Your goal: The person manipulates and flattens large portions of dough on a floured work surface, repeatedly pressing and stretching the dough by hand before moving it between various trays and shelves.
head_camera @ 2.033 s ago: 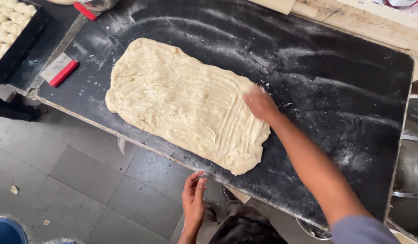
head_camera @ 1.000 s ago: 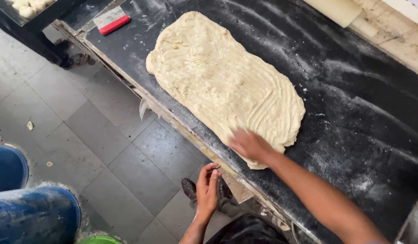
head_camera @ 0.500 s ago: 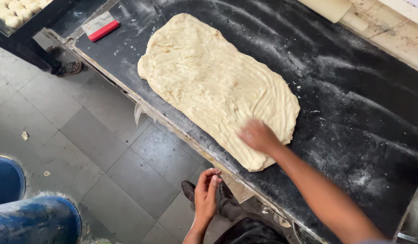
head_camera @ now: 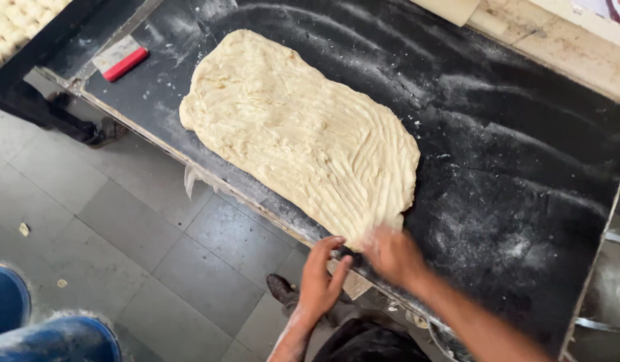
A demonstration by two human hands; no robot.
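R hand point(head_camera: 392, 256) blurred, on near tip of dough sheet point(head_camera: 303, 134), grip unclear | L hand point(head_camera: 320, 278) open, on edge of black floured table point(head_camera: 524, 134) | scraper point(head_camera: 119, 60) far up-left | grey tile floor point(head_camera: 122, 268) below

A single head-worn camera looks steeply down from above, fairly close. The view is tilted, so the dark floured worktop point(head_camera: 511, 127) runs diagonally from upper left to lower right. Its near edge crosses the middle of the picture, with grey floor tiles point(head_camera: 122, 248) filling the lower left. The wearer's forearms enter from the bottom edge. No second view overlaps it.
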